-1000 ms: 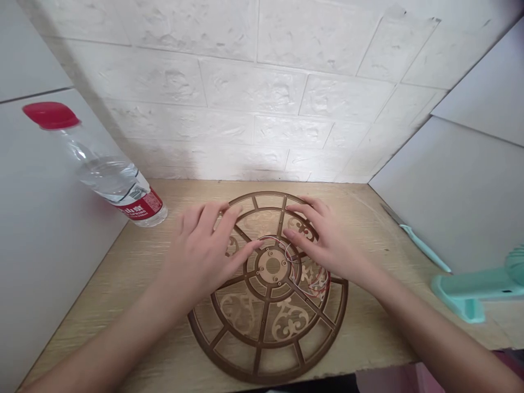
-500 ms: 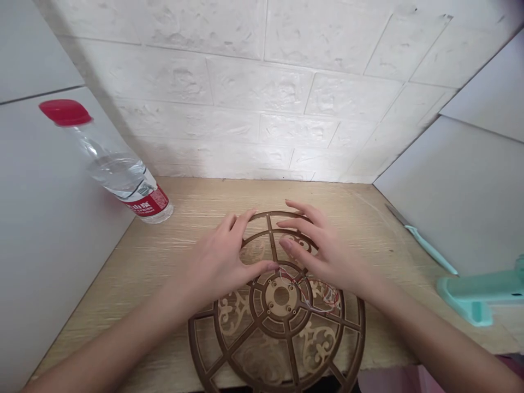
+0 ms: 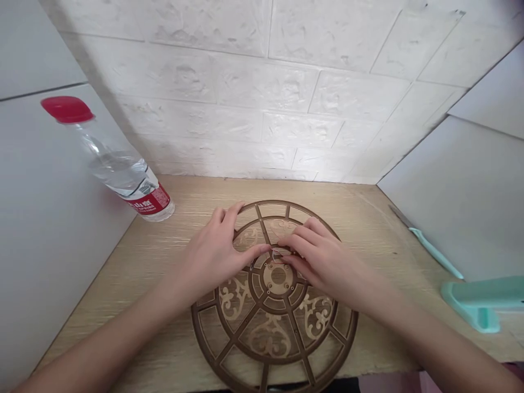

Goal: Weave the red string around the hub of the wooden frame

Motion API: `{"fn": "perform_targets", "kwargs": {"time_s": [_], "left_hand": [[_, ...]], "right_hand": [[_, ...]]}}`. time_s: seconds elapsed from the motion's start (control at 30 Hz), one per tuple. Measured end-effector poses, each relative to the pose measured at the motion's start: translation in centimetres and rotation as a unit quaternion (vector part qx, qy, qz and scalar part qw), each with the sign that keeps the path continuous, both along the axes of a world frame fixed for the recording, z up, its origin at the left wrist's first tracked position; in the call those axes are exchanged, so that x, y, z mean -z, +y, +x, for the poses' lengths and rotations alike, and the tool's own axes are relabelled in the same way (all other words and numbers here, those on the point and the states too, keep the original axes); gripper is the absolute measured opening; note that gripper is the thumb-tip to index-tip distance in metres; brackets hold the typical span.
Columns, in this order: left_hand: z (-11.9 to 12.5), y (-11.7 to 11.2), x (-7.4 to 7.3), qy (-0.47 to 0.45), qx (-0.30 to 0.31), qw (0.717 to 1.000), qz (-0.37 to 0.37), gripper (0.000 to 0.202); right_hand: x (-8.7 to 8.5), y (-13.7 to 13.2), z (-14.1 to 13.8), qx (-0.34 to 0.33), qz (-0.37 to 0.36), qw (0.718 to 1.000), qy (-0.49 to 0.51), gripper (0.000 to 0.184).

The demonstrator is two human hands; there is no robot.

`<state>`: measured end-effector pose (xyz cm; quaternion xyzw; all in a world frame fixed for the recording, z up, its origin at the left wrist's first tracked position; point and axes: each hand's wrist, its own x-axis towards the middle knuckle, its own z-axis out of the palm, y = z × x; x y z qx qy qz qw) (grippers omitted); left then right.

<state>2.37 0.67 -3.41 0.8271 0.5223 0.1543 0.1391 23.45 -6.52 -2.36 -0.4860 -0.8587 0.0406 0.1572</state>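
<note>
Brown openwork frame [image 3: 279, 313]: in the head view, it lies on the wooden table [image 3: 135, 262] in front of the person, its near rim at the table's front edge or slightly past it, I cannot tell which; a pull toward the body could tip it over that edge.

Left hand [image 3: 215, 248]: thumb spread well away from the fingers, fingertips at the far left rim, thumb tip by the wires; how firmly it presses does not show, and a light touch could let the frame turn.

Right hand [image 3: 319, 251]: thumb and forefinger curled close together over the inner ring, beside the wires; I cannot tell whether they pinch them.

Thin wires [image 3: 274, 255]: white and reddish, crossing the inner ring between the two thumbs; a hard tug could strain a joint, and loose slack might snag on the fretwork.

Pale hub plate [image 3: 269, 279]: just below the wires, with a central hole and small holes around it; a wire straying across could be trapped there.

Bottle [image 3: 141, 191]: capped, left of the frame and apart from it; a wide elbow swing might topple it.

Knife [image 3: 436, 254]: by the right-hand panel, clear of the right hand; careless reaching there risks a cut.
</note>
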Motion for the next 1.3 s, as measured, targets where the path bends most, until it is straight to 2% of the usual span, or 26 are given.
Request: {"fn": "perform_targets", "kwargs": {"time_s": [0.23,0.47,0.67,0.93,1.17,1.3], "left_hand": [[0.0,-0.2,0.0,-0.001,-0.005,1.000,-0.006,0.086],[0.1,-0.3,-0.1,-0.005,0.000,1.000,-0.003,0.086],[0.1,-0.4,-0.5,-0.003,-0.006,1.000,-0.002,0.089],[0.2,-0.5,-0.4,0.004,-0.020,1.000,0.017,0.086],[0.1,-0.7,-0.5,-0.006,-0.011,1.000,0.026,0.086],[0.3,-0.9,-0.4,-0.004,-0.006,1.000,0.019,0.087]], "right_hand": [[0.1,-0.2,0.1,0.008,-0.036,0.999,0.020,0.022],[-0.7,-0.4,0.4,0.043,-0.076,0.990,0.107,0.024],[-0.7,-0.5,0.2,0.086,-0.087,0.990,0.073,0.034],[0.5,-0.7,-1.2,0.077,-0.019,0.997,0.022,0.018],[0.7,-0.6,-1.3,0.079,-0.034,0.989,0.119,0.015],[0.8,-0.4,-1.1,0.082,-0.011,0.987,0.135,0.013]]}}
